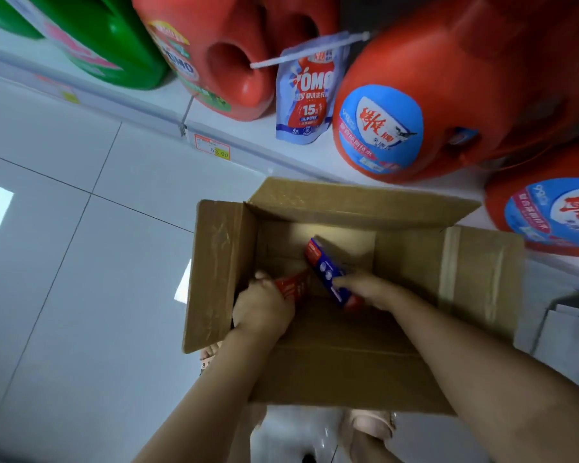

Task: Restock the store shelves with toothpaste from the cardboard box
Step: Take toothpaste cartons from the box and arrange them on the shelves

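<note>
Left hand [264, 307] grips a red toothpaste carton [292, 285] inside the cardboard box [345, 369]; right hand [368, 289] clasps a blue-and-red toothpaste carton [325, 266] there; shelf pouch [310, 91] reads OMO, price tag [212, 147] 59.00

The tiled floor [64, 295] carries an open cardboard box [415, 262] just beside the low shelf [281, 162]. On the shelf sit red detergent jugs [432, 95], a green jug [114, 38] and a pouch [310, 95].
</note>
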### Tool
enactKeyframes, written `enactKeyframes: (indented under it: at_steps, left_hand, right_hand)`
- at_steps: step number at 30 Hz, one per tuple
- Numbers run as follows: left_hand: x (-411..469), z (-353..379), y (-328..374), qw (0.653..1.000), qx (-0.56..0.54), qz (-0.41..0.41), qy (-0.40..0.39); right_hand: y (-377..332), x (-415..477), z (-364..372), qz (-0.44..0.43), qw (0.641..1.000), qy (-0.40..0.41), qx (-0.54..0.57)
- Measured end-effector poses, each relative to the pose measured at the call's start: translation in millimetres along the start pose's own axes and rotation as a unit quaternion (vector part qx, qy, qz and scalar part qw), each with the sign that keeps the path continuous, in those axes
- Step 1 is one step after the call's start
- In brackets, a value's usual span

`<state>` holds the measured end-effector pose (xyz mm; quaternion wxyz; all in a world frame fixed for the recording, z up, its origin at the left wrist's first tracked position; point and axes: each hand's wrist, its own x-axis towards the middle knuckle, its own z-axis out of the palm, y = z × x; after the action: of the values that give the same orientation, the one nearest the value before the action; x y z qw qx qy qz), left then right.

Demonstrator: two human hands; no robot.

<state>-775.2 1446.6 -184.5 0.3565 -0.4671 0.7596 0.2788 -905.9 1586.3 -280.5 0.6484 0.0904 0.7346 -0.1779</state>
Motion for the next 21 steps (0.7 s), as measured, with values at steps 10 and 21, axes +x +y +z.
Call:
enactKeyframes:
  at_steps: [10, 21]
  left_hand:
    - [-137, -103, -14, 0.946, -0.288, 0.084, 0.121]
    - [-278, -198, -7, 0.423, -0.905, 0.043, 0.018]
  right_hand:
    - [5, -220, -50, 0.004, 0.989, -0.099, 0.11]
    - [-16, -460, -97, -0.164, 0.967, -0.085, 0.178]
